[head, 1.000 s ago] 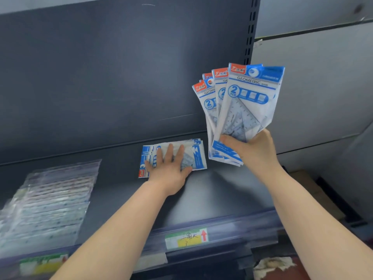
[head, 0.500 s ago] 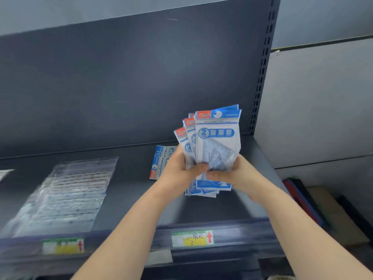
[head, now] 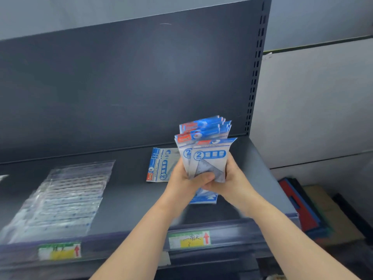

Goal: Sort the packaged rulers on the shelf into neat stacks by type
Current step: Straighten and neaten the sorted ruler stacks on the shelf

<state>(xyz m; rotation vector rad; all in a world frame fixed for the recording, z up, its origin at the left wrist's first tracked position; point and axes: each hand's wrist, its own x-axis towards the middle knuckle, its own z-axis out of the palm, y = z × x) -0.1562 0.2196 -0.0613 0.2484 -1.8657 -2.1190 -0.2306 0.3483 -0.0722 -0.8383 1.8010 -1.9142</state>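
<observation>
Nearest the camera, a yellow price label (head: 189,239) sat on the front lip of the shelf (head: 125,209), under the forearms. Just beyond the lip both hands were clamped on one bundle of set-square packs (head: 207,154), held upright above the shelf. The left hand (head: 181,182) wrapped round the bundle's lower left edge with its thumb across the front, and the right hand (head: 232,178) cupped the lower right side. The packs' blue header cards stood at uneven heights, fanned rather than flush. The bundle's bottom edge hung close to the shelf, though contact could not be told. Just behind the left hand a flat pile (head: 161,164) of the same packs lay on the shelf, headers to the left. Well apart, at the shelf's left, a stack of clear-bagged rulers (head: 64,199) lay in an overlapping run. Farthest back rose the dark back panel (head: 121,87). The step in hand looked to be squaring up the held bundle. The next move called for evening its edges — perhaps by tapping them on the shelf — then laying it flat on the matching pile, headers turned the same way
</observation>
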